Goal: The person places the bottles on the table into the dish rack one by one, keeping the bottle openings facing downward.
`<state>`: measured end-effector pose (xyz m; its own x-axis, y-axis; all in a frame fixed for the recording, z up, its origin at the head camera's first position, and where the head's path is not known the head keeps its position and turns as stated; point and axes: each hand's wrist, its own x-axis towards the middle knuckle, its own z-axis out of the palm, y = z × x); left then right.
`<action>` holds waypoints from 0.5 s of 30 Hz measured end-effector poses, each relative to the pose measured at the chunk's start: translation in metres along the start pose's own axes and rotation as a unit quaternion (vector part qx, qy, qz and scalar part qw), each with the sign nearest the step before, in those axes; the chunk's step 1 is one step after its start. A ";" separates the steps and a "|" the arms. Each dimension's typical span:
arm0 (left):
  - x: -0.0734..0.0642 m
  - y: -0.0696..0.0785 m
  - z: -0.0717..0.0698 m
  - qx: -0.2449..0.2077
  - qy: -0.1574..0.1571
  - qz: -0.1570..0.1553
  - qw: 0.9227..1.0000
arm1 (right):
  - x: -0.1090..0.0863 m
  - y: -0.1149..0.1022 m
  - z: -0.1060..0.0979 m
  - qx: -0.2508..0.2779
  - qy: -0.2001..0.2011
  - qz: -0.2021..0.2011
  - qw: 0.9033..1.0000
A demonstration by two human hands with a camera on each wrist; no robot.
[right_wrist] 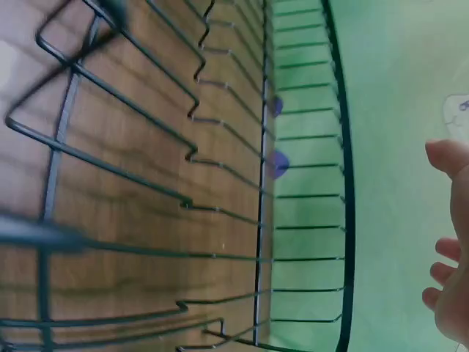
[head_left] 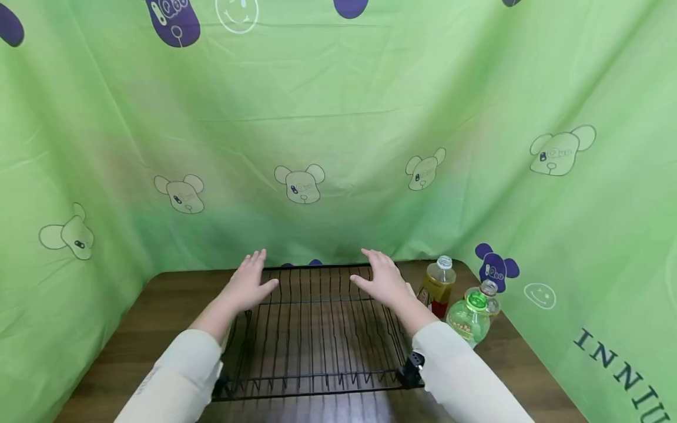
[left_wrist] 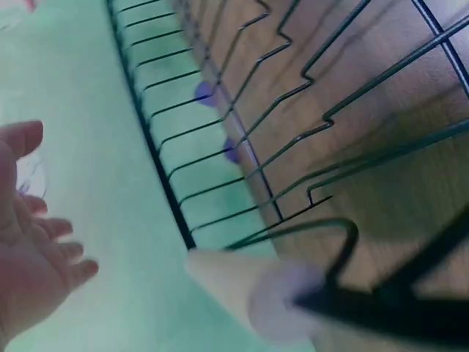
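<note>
A black wire dish rack (head_left: 312,395) stands on the wooden table, its wire bars running from front to back. My left hand (head_left: 247,285) is held over the rack's left rear part, fingers straight and thumb spread inward. Over the right rear part, my right hand (head_left: 383,282) mirrors it, palm facing inward. Neither hand holds anything. In the left wrist view the left hand (left_wrist: 33,257) appears apart from the rack's rail (left_wrist: 150,147). The right wrist view likewise shows the right hand (right_wrist: 456,242) apart from the rail (right_wrist: 348,191). A pale, blurred cylinder (left_wrist: 227,286) sits at the rack's side.
To the right of the rack stand a bottle with a yellowish label (head_left: 439,286), a green bottle (head_left: 468,324) and a clear bottle (head_left: 493,302) partly behind it. A green printed cloth (head_left: 344,129) hangs around the wooden table (head_left: 153,311).
</note>
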<state>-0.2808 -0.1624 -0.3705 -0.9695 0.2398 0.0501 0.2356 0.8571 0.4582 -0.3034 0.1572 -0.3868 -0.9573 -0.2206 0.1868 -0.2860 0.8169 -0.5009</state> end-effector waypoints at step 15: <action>-0.061 -0.045 -0.017 -0.171 -0.005 -0.037 0.985 | -0.043 0.005 -0.027 0.113 0.048 0.003 0.992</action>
<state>-0.2335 -0.2234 -0.3787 -0.9821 0.1883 -0.0019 0.1268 0.6685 0.7328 -0.2630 0.1851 -0.3744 -0.9536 -0.1561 0.2573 -0.2931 0.6757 -0.6764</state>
